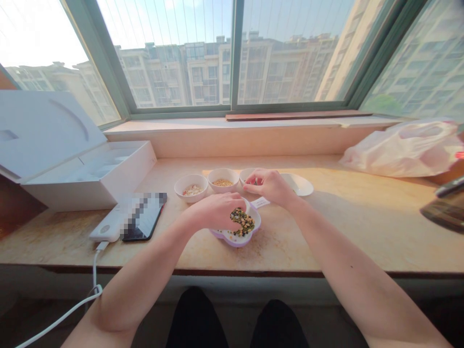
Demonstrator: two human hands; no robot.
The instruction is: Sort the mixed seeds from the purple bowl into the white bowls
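Observation:
My left hand (220, 211) reaches over a white dish with a scalloped purple rim (237, 243), its curved fingers and thumb apart around part of the contents. The dish holds a mix of green, dark and yellowish beans (243, 223). My right hand (267, 185) is above the rightmost of three small white bowls (243, 173), fingertips pinched together at it; whatever they hold is too small to make out. A bowl with pale, flaky pieces (191, 189) and one with yellow grains (222, 182) stand to the left. The right hand partly hides its bowl.
A white plate (302, 184) lies right of the bowls, and a paper slip (260, 202) behind the dish. On the left are an open white box (126, 169), a white power bank (108, 221) with a cable, and a phone (147, 220). A plastic bag (402, 147) sits right.

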